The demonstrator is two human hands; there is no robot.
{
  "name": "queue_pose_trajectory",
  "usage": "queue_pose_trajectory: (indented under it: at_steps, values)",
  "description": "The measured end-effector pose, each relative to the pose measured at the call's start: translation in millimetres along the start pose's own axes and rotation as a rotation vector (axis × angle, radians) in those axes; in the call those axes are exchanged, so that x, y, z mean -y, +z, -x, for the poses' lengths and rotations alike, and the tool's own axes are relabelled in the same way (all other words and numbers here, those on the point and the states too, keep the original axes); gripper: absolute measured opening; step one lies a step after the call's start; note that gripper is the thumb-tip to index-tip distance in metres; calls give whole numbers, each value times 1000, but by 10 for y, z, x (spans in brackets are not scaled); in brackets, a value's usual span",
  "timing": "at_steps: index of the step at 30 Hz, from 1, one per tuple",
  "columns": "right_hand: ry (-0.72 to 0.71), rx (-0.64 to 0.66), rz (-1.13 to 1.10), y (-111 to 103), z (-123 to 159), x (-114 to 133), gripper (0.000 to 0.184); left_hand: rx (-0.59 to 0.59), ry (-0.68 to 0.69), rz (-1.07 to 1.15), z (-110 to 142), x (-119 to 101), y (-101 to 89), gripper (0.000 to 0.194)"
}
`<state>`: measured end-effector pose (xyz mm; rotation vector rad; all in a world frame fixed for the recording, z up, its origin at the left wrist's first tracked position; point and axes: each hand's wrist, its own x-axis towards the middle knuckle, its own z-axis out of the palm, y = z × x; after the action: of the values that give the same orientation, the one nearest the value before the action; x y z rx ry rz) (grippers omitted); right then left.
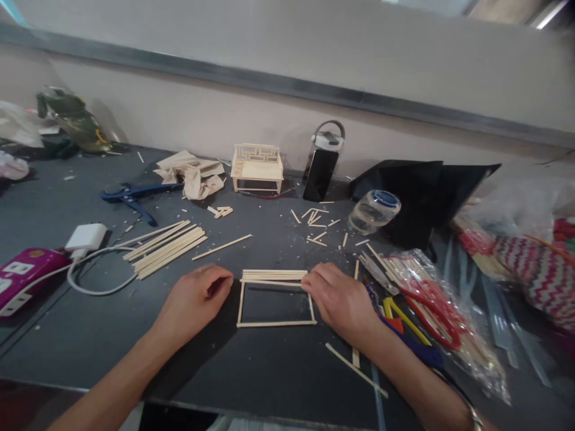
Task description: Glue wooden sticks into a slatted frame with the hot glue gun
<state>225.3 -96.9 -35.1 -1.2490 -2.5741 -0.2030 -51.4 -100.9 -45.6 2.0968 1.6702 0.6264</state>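
Observation:
A small rectangular frame of thin wooden sticks (276,324) lies flat on the dark table, with several sticks side by side along its far edge. The right end of one slightly slanted wooden stick (274,282) on that edge is between the fingertips of my right hand (339,296), which is closed on it at the frame's far right corner. To the left of the frame, apart from it, my left hand (195,299) is curled with thumb and forefinger together; nothing shows in it.
Loose sticks (168,248) lie left, beside a purple power strip (31,278) and blue clamp (135,194). Behind stand a miniature wooden bench (257,169), a phone (320,175) and a jar (374,212). Scissors (435,317) and bagged sticks (453,305) lie right.

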Motion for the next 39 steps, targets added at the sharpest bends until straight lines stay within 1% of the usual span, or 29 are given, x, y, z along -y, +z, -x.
queue_pose_trajectory:
  at_steps: [5, 11, 22, 28, 39]
  values:
    - [-3, 11, 35, 56, -1, -13, 19, 29, 20, -45, 6, -47, 47, 25]
    - [-29, 22, 17, 36, 4, -34, 19, 40, 12, -46, 4, -86, 68, 24]
    - [-15, 27, 120, -13, 44, -53, 21, 10, 53, -57, 7, -70, 81, 22]
    - [-34, 19, 125, -9, 16, -11, 22, 48, 11, -54, 10, -73, 87, 20]
    - [-29, 35, 76, 8, 6, -18, 21, 68, 6, -67, -3, -56, 90, 18]
